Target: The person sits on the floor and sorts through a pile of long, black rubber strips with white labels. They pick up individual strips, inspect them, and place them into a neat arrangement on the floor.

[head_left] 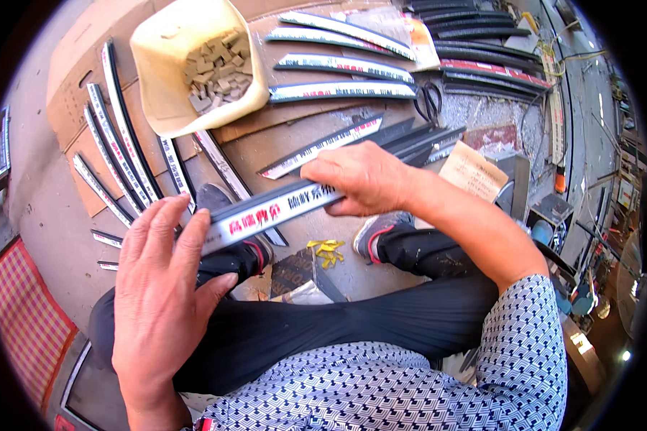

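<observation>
Across my lap I hold a frame profile (pixel 269 213), a straight bar with white printed film and a dark edge. My right hand (pixel 372 178) is closed round it, thumb on top and fingers underneath. At the bar's left end is my left hand (pixel 158 287), its fingers stretched out and its thumb apart. Its fingertips meet or overlap that end; whether they press on it I cannot tell. Just beyond the bar lies another film-covered profile (pixel 323 147) with a slanted end. A cream plastic tub (pixel 154 86) ahead contains many small grey blocks (pixel 219 72).
More film-covered profiles (pixel 126 136) lie fanned out on cardboard (pixel 72 93) at the left. Others (pixel 341 91) are right of the tub, near black scissors (pixel 428 102). Dark profiles (pixel 482 32) are stacked far right. Yellow scraps (pixel 327 251) lie between my shoes.
</observation>
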The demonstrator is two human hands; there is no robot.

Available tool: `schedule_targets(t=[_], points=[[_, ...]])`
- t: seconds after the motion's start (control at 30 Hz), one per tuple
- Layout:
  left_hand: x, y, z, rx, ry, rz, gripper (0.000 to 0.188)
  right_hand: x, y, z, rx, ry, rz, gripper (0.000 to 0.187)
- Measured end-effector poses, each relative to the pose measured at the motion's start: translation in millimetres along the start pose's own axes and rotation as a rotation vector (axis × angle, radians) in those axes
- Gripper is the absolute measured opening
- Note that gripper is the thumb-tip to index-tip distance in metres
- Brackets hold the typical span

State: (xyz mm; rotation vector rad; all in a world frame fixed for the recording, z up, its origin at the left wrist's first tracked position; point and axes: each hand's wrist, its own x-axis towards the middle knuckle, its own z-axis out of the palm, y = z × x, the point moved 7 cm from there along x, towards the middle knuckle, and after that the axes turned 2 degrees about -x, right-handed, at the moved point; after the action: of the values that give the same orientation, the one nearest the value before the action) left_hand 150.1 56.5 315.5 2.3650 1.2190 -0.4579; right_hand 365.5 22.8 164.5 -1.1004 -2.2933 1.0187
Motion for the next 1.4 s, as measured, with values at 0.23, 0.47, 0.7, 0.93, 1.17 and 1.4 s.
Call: schedule_targets(t=[0.23,0.47,0.7,0.93,1.17,1.4], points=[[2,-6,3,-0.02,-0.031,0.0,0.067,17,-27,-26,-0.129,0.076,-0.073,0.055],[-2,-11,7,-0.033,-0.051,-0.017,0.05,23,-24,-30,-0.151,0.13,-0.094,0.055],[-8,-22,2,0.016,0.033,-0.13,0.047,15,8,-51,-0.301,0.26,-0.015,0.079],[-8,-25,-7,-0.006,0.131,-0.187,0.048,-77,115,-67,-0.45,0.38,0.343,0.05],[-8,-24,-6,0.009,0.159,-0.217,0.049,-176,161,22,-0.444,-0.216,0.518,0.023],[-4,-21,-2,0.038,0.175,-0.219,0.048,-196,172,42,-0.532,-0.359,0.549,0.027]])
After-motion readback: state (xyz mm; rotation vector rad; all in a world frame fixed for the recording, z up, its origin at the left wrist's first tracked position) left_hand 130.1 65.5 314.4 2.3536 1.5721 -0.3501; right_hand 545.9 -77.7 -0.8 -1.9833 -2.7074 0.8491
